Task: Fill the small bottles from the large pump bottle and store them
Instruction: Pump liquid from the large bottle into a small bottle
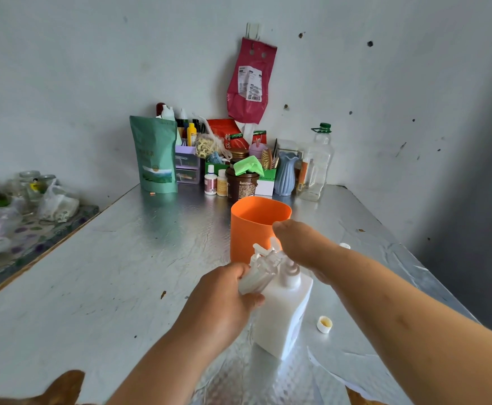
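Step in hand: judged to be the filling of the small clear bottles (258,273) at the spout of the large white pump bottle (282,314).
Pump bottle: stood upright on the metal-covered table (122,273), just below frame centre.
Left hand (224,296): brought in from 8 o'clock of the pump bottle; its fingers are clamped round the small bottles, which are held tilted against the pump head. They are blurred, so their number cannot be told.
Right hand (303,244): laid over the pump head from 2 o'clock. Whether its fingers are curled or flat cannot be told, as they are hidden beneath the hand.
Orange container (253,226): open-topped, stood at 12 o'clock, just behind the pump bottle; probably meant for storage.
Loose caps: a yellowish cap (324,324) lies at 3 o'clock, a white cap (344,245) at 1 o'clock.
Doing it well: a bottle mouth should be kept directly under the spout and held still. The pump should be pressed slowly and straight down, so the tall bottle is not tipped.
Risk: liquid could be missed or spilled if the small bottles are shifted mid-stroke.
Afterwards: caps should be fitted before the bottles are stored.
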Demonstrator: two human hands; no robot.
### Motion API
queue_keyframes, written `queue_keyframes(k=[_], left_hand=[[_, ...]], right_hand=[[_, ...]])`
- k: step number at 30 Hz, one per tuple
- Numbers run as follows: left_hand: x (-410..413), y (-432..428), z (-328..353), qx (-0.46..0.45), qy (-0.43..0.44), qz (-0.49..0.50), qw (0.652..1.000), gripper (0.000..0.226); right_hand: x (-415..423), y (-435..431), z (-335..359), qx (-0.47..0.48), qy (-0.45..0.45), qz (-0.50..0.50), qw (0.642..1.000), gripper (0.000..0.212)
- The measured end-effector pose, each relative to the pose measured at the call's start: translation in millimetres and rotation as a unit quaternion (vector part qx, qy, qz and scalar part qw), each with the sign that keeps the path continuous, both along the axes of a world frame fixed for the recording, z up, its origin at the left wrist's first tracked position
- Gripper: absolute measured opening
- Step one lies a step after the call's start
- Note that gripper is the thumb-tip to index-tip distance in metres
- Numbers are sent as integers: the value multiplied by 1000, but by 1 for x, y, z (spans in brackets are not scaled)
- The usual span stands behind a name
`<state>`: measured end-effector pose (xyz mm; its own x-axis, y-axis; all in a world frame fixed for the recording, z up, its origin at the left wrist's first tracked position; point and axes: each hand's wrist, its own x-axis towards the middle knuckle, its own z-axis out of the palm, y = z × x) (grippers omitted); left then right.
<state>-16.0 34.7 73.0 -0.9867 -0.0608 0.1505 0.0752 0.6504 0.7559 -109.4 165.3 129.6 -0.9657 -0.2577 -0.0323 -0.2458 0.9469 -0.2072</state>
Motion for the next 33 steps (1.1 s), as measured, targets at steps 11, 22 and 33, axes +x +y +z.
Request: queue_keyframes(k=[11,22,33], left_hand=[[-5,-1,-5,4,-2,-8,1000,21],[-2,1,-5,-4,-6,-4,1000,25],[10,-1,5,7,-10,8,1000,17]], right_hand=[[-8,1,-6,-8,-27,-4,1000,30],[1,2,-9,-162,-41,-54,985,33],[14,0,1,-248,-28,-91,964,42]])
